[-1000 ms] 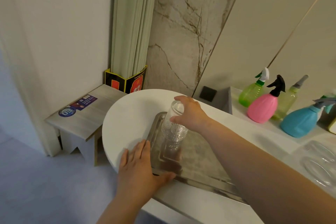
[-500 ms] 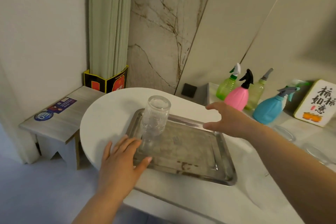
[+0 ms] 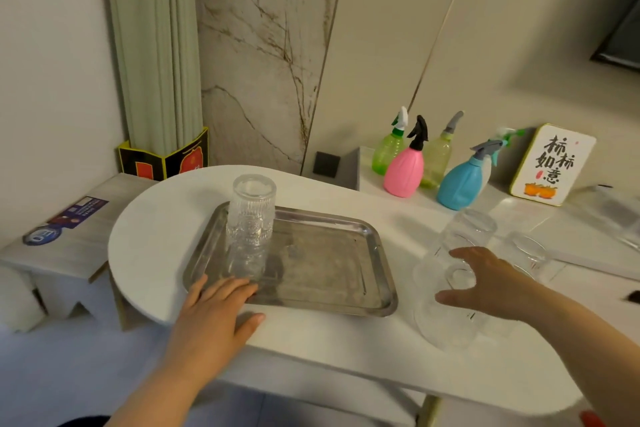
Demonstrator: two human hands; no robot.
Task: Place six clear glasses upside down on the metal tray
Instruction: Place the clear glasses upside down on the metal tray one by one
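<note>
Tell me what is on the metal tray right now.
One ribbed clear glass stands upside down at the far left corner of the metal tray. The left hand's fingers cover its near left rim; anything under them is hidden.

My right hand hid part of a blurred clear glass; the frame edge cut my forearms.

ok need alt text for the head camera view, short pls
One clear glass stands upside down on a metal tray on a white table. The left hand rests on the tray's near edge, while the open right hand reaches toward more glasses beside the tray.
</note>
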